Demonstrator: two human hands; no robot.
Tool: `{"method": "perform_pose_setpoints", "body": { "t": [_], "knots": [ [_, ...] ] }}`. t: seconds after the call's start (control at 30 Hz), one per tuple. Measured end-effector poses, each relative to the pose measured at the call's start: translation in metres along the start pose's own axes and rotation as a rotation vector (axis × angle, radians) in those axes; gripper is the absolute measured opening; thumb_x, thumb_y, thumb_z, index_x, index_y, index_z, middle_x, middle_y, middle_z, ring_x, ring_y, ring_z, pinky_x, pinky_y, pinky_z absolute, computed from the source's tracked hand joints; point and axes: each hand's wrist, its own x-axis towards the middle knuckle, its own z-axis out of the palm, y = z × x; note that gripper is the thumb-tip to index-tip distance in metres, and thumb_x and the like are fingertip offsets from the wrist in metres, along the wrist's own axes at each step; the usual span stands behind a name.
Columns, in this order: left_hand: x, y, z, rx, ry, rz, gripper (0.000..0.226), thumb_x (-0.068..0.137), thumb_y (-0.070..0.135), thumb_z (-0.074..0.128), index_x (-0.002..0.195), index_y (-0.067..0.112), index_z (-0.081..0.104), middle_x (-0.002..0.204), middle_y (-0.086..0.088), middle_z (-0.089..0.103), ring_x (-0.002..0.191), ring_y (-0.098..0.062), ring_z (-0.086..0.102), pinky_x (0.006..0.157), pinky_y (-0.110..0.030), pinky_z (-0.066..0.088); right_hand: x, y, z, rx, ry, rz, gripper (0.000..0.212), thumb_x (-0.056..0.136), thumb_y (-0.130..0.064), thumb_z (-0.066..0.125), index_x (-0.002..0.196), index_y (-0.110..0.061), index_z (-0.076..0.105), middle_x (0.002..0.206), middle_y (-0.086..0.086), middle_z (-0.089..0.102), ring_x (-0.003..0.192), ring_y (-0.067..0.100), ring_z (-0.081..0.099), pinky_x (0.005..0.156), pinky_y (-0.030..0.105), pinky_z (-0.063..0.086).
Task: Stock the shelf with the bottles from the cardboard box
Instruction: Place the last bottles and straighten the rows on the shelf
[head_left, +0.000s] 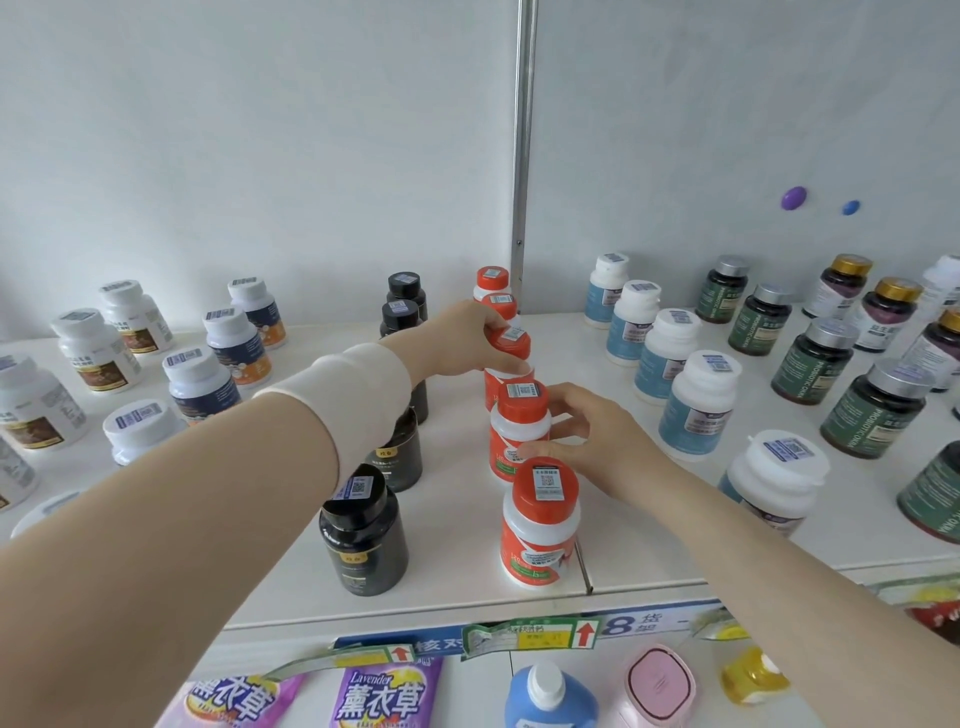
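A row of several orange-capped white bottles runs from front to back along the middle of the white shelf (649, 545). My left hand (462, 338) grips the third bottle from the back (511, 345) by its orange cap. My right hand (587, 441) holds the bottle just in front of it (522, 415), fingers curled round its right side and thumb low against its body. The nearest orange-capped bottle (540, 525) stands free at the shelf's front. The cardboard box is out of view.
Black bottles (363, 535) line up just left of the orange row, partly behind my left arm. White and navy bottles fill the left side; blue-labelled (698, 410) and dark green bottles (872, 410) fill the right. Below the shelf edge are purple lavender packs (384, 696) and a blue bottle.
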Motion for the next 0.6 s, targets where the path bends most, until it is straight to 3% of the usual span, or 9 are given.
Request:
{"method": "perform_pose_setpoints", "body": {
  "t": [0.23, 0.4, 0.5, 0.6],
  "knots": [
    [-0.002, 0.001, 0.002, -0.013, 0.001, -0.006, 0.058, 0.084, 0.035, 0.066, 0.134, 0.013, 0.047, 0.133, -0.005, 0.056, 0.118, -0.022, 0.056, 0.100, -0.034, 0.043, 0.000, -0.002, 0.001, 0.012, 0.000, 0.001, 0.045, 0.078, -0.033, 0.070, 0.112, -0.034, 0.041, 0.111, -0.015, 0.050, 0.096, 0.010, 0.054, 0.083, 0.025, 0.045],
    [-0.006, 0.006, 0.003, 0.041, -0.011, 0.001, 0.060, 0.086, 0.038, 0.062, 0.137, 0.014, 0.041, 0.137, -0.004, 0.052, 0.120, -0.022, 0.053, 0.098, -0.031, 0.041, -0.001, -0.009, -0.005, -0.044, -0.040, 0.028, 0.058, 0.078, -0.033, 0.070, 0.129, -0.024, 0.042, 0.122, -0.008, 0.052, 0.100, 0.011, 0.052, 0.084, 0.025, 0.044],
    [-0.015, 0.009, -0.007, 0.070, -0.002, 0.016, 0.065, 0.086, 0.038, 0.064, 0.139, 0.013, 0.038, 0.139, -0.004, 0.049, 0.122, -0.023, 0.051, 0.100, -0.032, 0.040, -0.005, -0.020, -0.017, -0.020, -0.061, 0.018, 0.057, 0.078, -0.031, 0.071, 0.127, -0.026, 0.042, 0.124, -0.006, 0.052, 0.103, 0.013, 0.055, 0.083, 0.022, 0.047],
    [-0.029, 0.010, -0.027, 0.128, 0.035, 0.035, 0.055, 0.085, 0.033, 0.066, 0.133, 0.013, 0.047, 0.131, -0.003, 0.056, 0.118, -0.021, 0.053, 0.100, -0.031, 0.041, -0.009, -0.038, -0.033, -0.072, -0.006, -0.019, 0.059, 0.078, -0.034, 0.070, 0.129, -0.022, 0.044, 0.127, -0.004, 0.054, 0.109, 0.015, 0.057, 0.094, 0.033, 0.048]
  ]
}}
